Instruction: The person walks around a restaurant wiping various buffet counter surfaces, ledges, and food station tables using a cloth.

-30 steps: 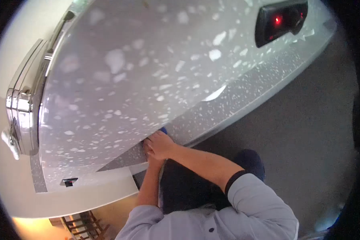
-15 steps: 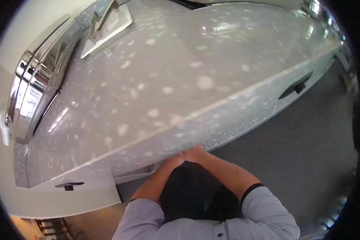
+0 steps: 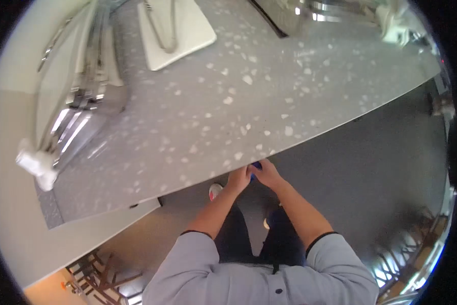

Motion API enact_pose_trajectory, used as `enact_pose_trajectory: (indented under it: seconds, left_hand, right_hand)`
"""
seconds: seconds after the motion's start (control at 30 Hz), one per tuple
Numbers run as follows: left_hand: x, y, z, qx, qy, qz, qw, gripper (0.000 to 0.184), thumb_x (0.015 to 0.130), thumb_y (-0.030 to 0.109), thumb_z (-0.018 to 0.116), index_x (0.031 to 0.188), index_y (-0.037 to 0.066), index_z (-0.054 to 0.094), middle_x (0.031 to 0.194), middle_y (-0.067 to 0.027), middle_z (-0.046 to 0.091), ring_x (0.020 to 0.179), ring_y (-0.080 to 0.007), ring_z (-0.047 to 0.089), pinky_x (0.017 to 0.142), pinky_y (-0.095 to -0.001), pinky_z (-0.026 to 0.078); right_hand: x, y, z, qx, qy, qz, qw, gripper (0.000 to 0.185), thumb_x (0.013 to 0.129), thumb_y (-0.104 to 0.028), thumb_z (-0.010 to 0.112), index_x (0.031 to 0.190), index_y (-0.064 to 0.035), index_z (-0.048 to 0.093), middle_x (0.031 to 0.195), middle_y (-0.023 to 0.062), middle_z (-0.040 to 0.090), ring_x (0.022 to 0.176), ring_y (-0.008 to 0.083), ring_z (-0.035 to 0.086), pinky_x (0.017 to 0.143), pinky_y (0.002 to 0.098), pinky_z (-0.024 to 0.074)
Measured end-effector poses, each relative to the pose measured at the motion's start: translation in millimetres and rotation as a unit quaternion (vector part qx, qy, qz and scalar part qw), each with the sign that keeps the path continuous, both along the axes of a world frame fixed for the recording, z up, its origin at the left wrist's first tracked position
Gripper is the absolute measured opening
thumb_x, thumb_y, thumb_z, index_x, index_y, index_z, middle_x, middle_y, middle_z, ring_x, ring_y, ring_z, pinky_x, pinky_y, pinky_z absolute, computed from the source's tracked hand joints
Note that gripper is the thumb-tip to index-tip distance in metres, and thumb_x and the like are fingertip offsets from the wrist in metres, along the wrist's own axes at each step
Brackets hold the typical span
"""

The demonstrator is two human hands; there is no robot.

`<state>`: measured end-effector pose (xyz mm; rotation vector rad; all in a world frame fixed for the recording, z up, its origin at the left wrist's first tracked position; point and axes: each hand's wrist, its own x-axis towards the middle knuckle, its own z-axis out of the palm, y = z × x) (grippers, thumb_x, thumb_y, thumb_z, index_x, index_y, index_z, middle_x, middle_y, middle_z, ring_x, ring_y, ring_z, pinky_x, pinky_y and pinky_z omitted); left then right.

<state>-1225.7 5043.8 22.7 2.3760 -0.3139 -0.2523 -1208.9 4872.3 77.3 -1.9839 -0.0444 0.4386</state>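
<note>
My left hand (image 3: 240, 178) and my right hand (image 3: 269, 173) meet in front of my body, close by the counter's front edge. Both have curled fingers around a small blue object (image 3: 256, 166), which shows between them. Its kind is hard to make out, because the fingers and the edge hide most of it. Above the hands spreads the grey, white-flecked countertop (image 3: 203, 147).
On the counter lies a white tray (image 3: 200, 38) with metal tongs (image 3: 170, 46). Shiny metal containers (image 3: 88, 99) stand at the left, near a white fitting (image 3: 37, 165). Dark floor (image 3: 360, 162) extends right; chairs (image 3: 104, 277) stand lower left.
My view has tilted, so more floor and my shoes show, and the dark handles on the counter's front have left sight. My joined hands appear higher and the blue object shows more.
</note>
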Motion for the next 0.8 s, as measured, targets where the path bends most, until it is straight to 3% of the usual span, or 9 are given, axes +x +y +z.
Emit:
enact_pose_trajectory:
  seconds: [0.07, 0.17, 0.37, 0.47, 0.53, 0.63, 0.7, 0.8]
  left_hand:
    - [-47, 5, 74, -0.055, -0.026, 0.008, 0.998, 0.048, 0.081, 0.008, 0.073, 0.127, 0.004, 0.059, 0.12, -0.0248, 0.059, 0.113, -0.0466, 0.057, 0.096, -0.0532, 0.047]
    - [-82, 39, 237, -0.091, 0.009, -0.038, 0.995, 0.051, 0.075, 0.014, 0.078, 0.123, 0.007, 0.061, 0.114, -0.0226, 0.061, 0.106, -0.0418, 0.06, 0.091, -0.052, 0.049]
    - [-128, 147, 415, 0.012, -0.112, 0.055, 0.992, 0.06, 0.068, 0.014, 0.082, 0.125, 0.018, 0.065, 0.111, -0.0165, 0.061, 0.103, -0.0384, 0.06, 0.089, -0.0507, 0.048]
    - [-143, 224, 442, 0.068, -0.182, 0.172, 0.966, 0.062, 0.068, 0.014, 0.081, 0.128, 0.02, 0.066, 0.112, -0.0164, 0.06, 0.102, -0.0386, 0.059, 0.09, -0.0509, 0.047]
    - [-145, 280, 443, 0.113, -0.217, 0.255, 0.936, 0.063, 0.07, 0.013, 0.08, 0.131, 0.022, 0.065, 0.116, -0.0169, 0.058, 0.107, -0.0386, 0.057, 0.093, -0.0514, 0.045]
    - [-136, 360, 430, 0.16, -0.207, 0.372, 0.89, 0.058, 0.076, 0.012, 0.077, 0.132, 0.022, 0.064, 0.125, -0.0187, 0.053, 0.118, -0.0391, 0.05, 0.099, -0.0521, 0.04]
    - [-124, 402, 423, 0.201, -0.232, 0.39, 0.868, 0.053, 0.081, 0.013, 0.076, 0.132, 0.022, 0.064, 0.127, -0.0196, 0.052, 0.119, -0.0403, 0.049, 0.101, -0.0537, 0.039]
    - [-97, 436, 419, 0.118, -0.21, 0.421, 0.874, 0.045, 0.087, 0.021, 0.072, 0.132, 0.021, 0.064, 0.135, -0.019, 0.05, 0.127, -0.043, 0.045, 0.107, -0.0587, 0.034]
  right_hand:
    - [-41, -3, 88, 0.014, 0.045, 0.015, 0.999, 0.05, 0.091, -0.016, 0.072, 0.135, -0.0011, 0.057, 0.134, 0.0212, 0.061, 0.122, 0.0393, 0.06, 0.104, 0.0437, 0.0467]
    - [-86, 7, 206, 0.045, -0.057, 0.107, 0.992, 0.051, 0.091, -0.021, 0.073, 0.136, -0.0018, 0.057, 0.134, 0.021, 0.06, 0.122, 0.0382, 0.06, 0.103, 0.0436, 0.048]
    - [-96, 102, 373, 0.041, -0.137, 0.234, 0.962, 0.05, 0.093, -0.012, 0.069, 0.141, -0.0026, 0.055, 0.141, 0.0195, 0.056, 0.131, 0.0375, 0.054, 0.11, 0.0426, 0.0439]
    - [-73, 164, 421, 0.038, -0.164, 0.274, 0.947, 0.044, 0.096, -0.011, 0.064, 0.139, -0.0034, 0.057, 0.143, 0.0191, 0.055, 0.131, 0.0378, 0.053, 0.11, 0.0413, 0.0438]
    - [-67, 203, 428, 0.044, -0.184, 0.287, 0.939, 0.042, 0.097, -0.011, 0.063, 0.138, -0.0035, 0.058, 0.144, 0.0189, 0.054, 0.131, 0.0377, 0.053, 0.109, 0.041, 0.044]
    - [-55, 257, 449, 0.035, -0.122, 0.318, 0.94, 0.039, 0.097, -0.011, 0.063, 0.135, -0.0035, 0.06, 0.144, 0.0185, 0.054, 0.131, 0.0369, 0.054, 0.109, 0.0411, 0.0445]
    - [-56, 278, 447, 0.036, -0.162, 0.34, 0.926, 0.036, 0.097, -0.011, 0.062, 0.132, -0.0033, 0.062, 0.143, 0.0179, 0.055, 0.13, 0.0367, 0.055, 0.108, 0.041, 0.0453]
    - [-58, 285, 438, 0.014, -0.147, 0.352, 0.924, 0.033, 0.097, -0.012, 0.062, 0.128, -0.0032, 0.064, 0.142, 0.0171, 0.057, 0.128, 0.036, 0.056, 0.107, 0.0409, 0.0463]
